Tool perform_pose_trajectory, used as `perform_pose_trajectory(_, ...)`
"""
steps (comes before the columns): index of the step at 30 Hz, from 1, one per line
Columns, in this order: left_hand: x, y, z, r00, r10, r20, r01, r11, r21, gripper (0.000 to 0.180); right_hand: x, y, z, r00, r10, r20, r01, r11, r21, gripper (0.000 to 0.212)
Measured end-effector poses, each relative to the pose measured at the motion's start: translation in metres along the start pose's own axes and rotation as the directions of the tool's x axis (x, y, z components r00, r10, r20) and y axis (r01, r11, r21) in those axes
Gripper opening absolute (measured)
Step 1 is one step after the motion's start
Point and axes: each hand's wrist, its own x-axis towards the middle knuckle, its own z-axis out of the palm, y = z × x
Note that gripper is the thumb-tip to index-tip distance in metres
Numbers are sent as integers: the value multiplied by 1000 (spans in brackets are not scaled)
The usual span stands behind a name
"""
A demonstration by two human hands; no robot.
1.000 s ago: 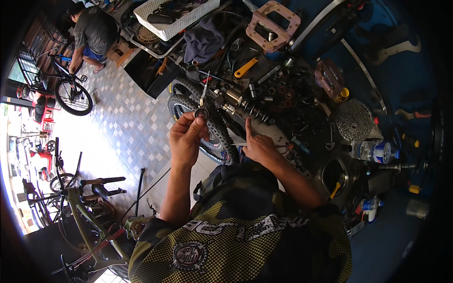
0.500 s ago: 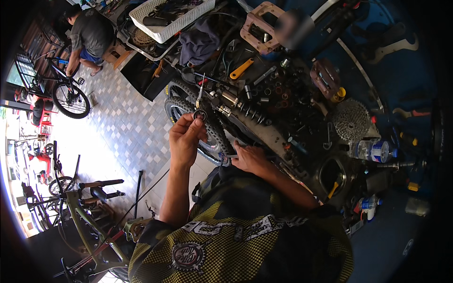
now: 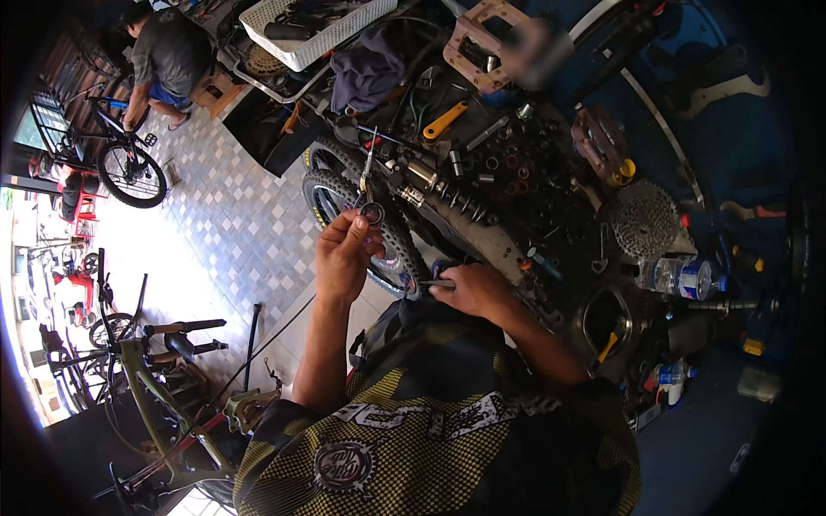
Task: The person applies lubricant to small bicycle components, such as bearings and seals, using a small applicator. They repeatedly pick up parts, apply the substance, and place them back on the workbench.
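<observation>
Pinched between the thumb and fingers of my left hand (image 3: 344, 258) is a small dark metal ring (image 3: 372, 212), raised in front of the bicycle tyres. My right hand (image 3: 475, 290) is closed around a thin grey metal tool (image 3: 437, 283), low and close to my body; its far end sits near the tyre's edge. Behind the ring, a knobbly bicycle tyre (image 3: 397, 236) stands next to the workbench. A coil-spring shock absorber (image 3: 460, 203) lies on the bench just beyond my hands.
The cluttered workbench holds a yellow-orange crank-like tool (image 3: 445, 119), a sprocket cassette (image 3: 643, 218), a plastic bottle (image 3: 684, 276), a pink-brown pedal (image 3: 600, 142) and a white basket (image 3: 323, 34). At left are an olive bicycle frame (image 3: 148, 391) and a person (image 3: 169, 56) beside a bicycle (image 3: 131, 172).
My left hand has moved slightly right and turned the ring, showing its opening more fully. My right hand has shifted a little right, its fingers now curled more around the thin tool.
</observation>
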Motion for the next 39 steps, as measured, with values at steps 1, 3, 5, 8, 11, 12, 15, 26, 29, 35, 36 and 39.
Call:
perform_pose_trajectory(1, 0, -1, 3, 1000, -13, 2, 13, 1000, 13, 18, -2, 0, -2, 991, -128, -26, 130, 988, 80, 57)
perform_pose_trajectory(3, -3, -1, 12, 999, -25, 25, 25, 999, 29, 16, 2, -5, -18, 978, -50, -204, 124, 923, 365, 42)
perform_pose_trajectory(5, -5, -5, 16, 998, -52, 33, 51, 998, 33, 15, 20, -2, -16, 883, -6, -469, 345, 686, 640, 31)
perform_pose_trajectory(8, -10, -7, 24, 998, -58, 24, 57, 996, 62, 13, 11, -30, -52, 900, -80, -428, 399, 543, 739, 25)
perform_pose_trajectory(11, -12, -10, 38, 997, -44, 58, 39, 995, 90, 13, 13, -41, -55, 923, -103, -371, 375, 457, 807, 20)
perform_pose_trajectory(12, -12, -10, 39, 998, -35, 56, 27, 991, 134, 14, 15, -41, -55, 928, -119, -353, 368, 443, 817, 19)
perform_pose_trajectory(15, -11, -9, 41, 998, -4, 65, -14, 961, 275, 17, 13, -44, -53, 914, -117, -389, 401, 409, 820, 15)
perform_pose_trajectory(26, -12, -10, 48, 987, -158, 14, 156, 981, 114, 25, 17, -34, -51, 904, -106, -413, 423, 347, 837, 25)
perform_pose_trajectory(29, -12, -11, 43, 991, -126, 46, 124, 991, 48, 22, 9, -39, -64, 932, -98, -350, 363, 252, 897, 30)
perform_pose_trajectory(35, -12, -5, 55, 996, -80, -27, 81, 996, 38, 18, 6, -33, -57, 929, -80, -361, 368, 301, 880, 27)
perform_pose_trajectory(36, -12, -5, 53, 997, -68, -18, 69, 996, 63, 18, 9, -34, -55, 924, -96, -370, 382, 276, 882, 23)
perform_pose_trajectory(39, -12, -7, 49, 999, -41, -9, 41, 992, 123, 19, 9, -39, -56, 915, -101, -390, 403, 271, 874, 14)
